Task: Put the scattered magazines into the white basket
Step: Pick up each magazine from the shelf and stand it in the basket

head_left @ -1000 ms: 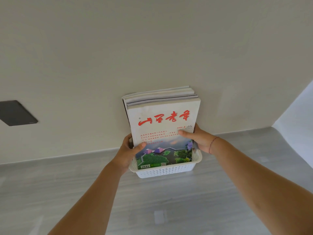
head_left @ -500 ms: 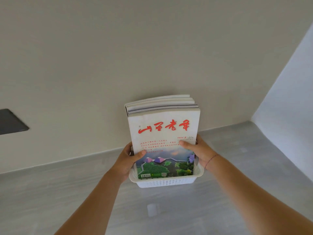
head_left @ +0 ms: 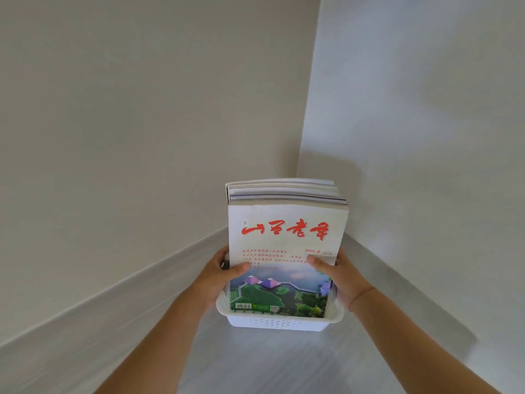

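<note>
- The cream wall (head_left: 142, 123) on the left and the paler wall (head_left: 426, 109) on the right meet in a corner just behind the load. A second ago only the cream wall showed, with a dark panel on it that has since left the view. I take it the person has turned and carried the load toward this corner.
- The grey wood-grain surface (head_left: 270, 362) runs below both walls. I cannot tell whether the basket rests on it or hangs just above.
- The stack of magazines (head_left: 287, 243) stands upright in the basket and rises well above its rim. The front cover bears red calligraphy and a green landscape.
- The white basket (head_left: 278, 322), a perforated plastic one, holds the foot of the stack, as it did a second ago. The gathering looks done, so what remains is probably setting the basket down.
- The left hand (head_left: 216, 277) grips the left edge of the stack at the basket rim, thumb across the front cover.
- The right hand (head_left: 343, 280) mirrors it on the right edge, thumb pressed on the cover.
- A thin red bracelet (head_left: 362, 295) circles the right wrist.
</note>
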